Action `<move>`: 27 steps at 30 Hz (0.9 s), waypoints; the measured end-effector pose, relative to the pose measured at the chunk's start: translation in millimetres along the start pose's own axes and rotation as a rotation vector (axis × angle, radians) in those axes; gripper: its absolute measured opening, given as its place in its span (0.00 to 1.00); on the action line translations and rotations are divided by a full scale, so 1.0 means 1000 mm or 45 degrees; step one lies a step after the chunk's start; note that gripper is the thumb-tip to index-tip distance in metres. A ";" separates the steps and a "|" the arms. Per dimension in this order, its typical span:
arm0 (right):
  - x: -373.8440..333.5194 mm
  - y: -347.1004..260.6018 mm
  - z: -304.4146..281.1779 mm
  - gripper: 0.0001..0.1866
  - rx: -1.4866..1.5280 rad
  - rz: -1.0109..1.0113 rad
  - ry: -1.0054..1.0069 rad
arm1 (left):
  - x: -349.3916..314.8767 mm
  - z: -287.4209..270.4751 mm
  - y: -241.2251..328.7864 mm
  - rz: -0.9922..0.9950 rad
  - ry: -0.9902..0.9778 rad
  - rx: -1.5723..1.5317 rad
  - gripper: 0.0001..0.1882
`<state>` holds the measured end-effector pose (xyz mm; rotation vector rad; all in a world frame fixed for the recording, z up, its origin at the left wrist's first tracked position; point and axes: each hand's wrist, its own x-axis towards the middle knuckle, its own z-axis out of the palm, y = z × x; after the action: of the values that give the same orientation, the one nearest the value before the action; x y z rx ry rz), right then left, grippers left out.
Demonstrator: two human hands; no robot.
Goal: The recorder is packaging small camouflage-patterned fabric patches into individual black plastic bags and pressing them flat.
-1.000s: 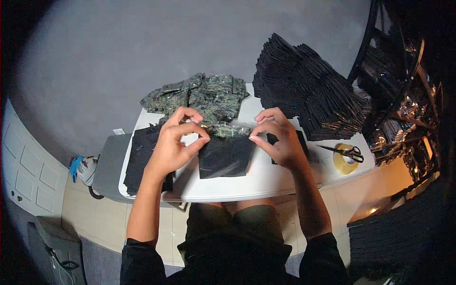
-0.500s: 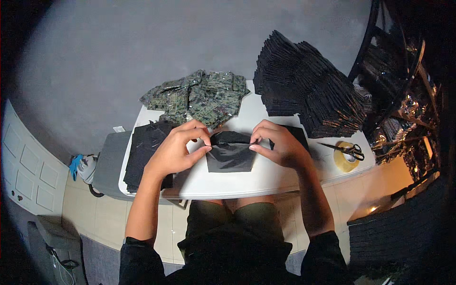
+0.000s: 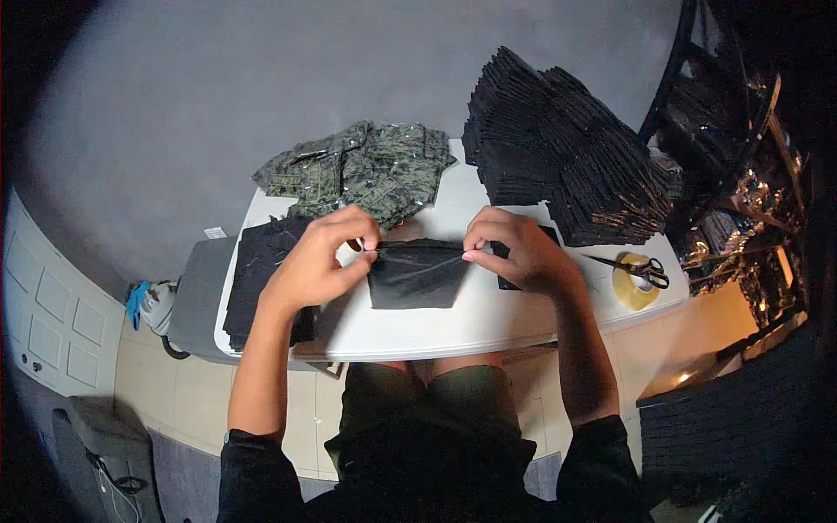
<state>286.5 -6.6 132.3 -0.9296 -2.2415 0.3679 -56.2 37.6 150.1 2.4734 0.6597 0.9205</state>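
Note:
Between my hands, over the near middle of the white table (image 3: 488, 327), is a black fabric piece (image 3: 417, 281). My left hand (image 3: 316, 266) pinches its far left corner between thumb and fingers. At the far right corner, my right hand (image 3: 523, 257) holds it in the same kind of pinch. The far edge runs nearly straight between the two pinches, and the rest of the cloth spreads toward me. Beside my left wrist lies a pile of black cloth pieces (image 3: 257, 283). More dark cloth (image 3: 551, 237) shows partly behind my right hand.
Camouflage garments (image 3: 375, 170), shiny as if in clear plastic, lie at the back. A tall, fanned stack of black cloth (image 3: 558, 157) fills the back right. Black scissors (image 3: 647, 275) rest on a yellow tape roll (image 3: 629, 292). A grey chair (image 3: 200, 296) stands left of the table.
The fabric's far edge, bunched and dipping before, is now pulled nearly straight between my hands. Both hands still pinch the corners. The whole view has shifted slightly.

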 end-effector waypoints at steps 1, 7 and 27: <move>0.000 -0.001 0.000 0.09 -0.001 0.004 0.002 | 0.000 0.000 0.001 0.002 -0.003 -0.003 0.06; 0.000 -0.002 0.009 0.08 0.084 0.089 -0.022 | -0.012 0.013 -0.015 -0.026 -0.080 -0.017 0.08; -0.026 0.012 0.164 0.22 -0.154 0.430 1.072 | -0.010 0.114 -0.028 -0.523 1.033 -0.994 0.16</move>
<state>194.6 -17.6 -6.1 -1.2415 -1.3509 -0.0314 7.6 30.0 51.8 1.1875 0.7976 1.6141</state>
